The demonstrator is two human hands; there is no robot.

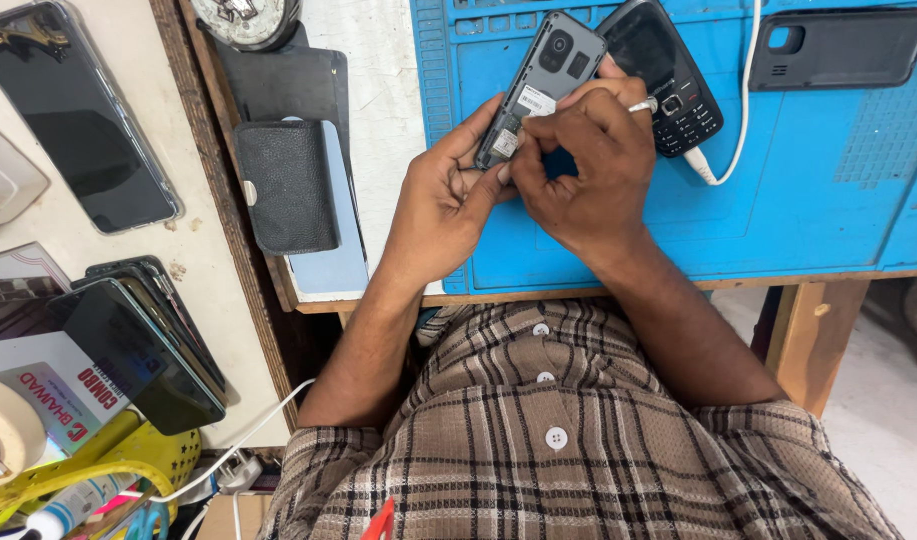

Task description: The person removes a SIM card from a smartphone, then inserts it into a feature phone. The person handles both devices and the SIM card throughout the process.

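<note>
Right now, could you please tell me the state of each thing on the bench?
Grey phone: back cover off, held in left hand, right hand at its slot.
Keypad phone: screen dark.
Back cover: lying loose on blue mat.
Black wallet: closed.

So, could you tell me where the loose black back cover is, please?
In the head view, the back cover lies at the top right on the blue mat, right of the white cable.

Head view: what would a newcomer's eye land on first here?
Mid-frame, the left hand cradles a grey phone with its back cover off, while the right hand picks at its lower end, above the blue work mat. A black keypad phone lies just beyond; a black back cover sits top right.
</note>
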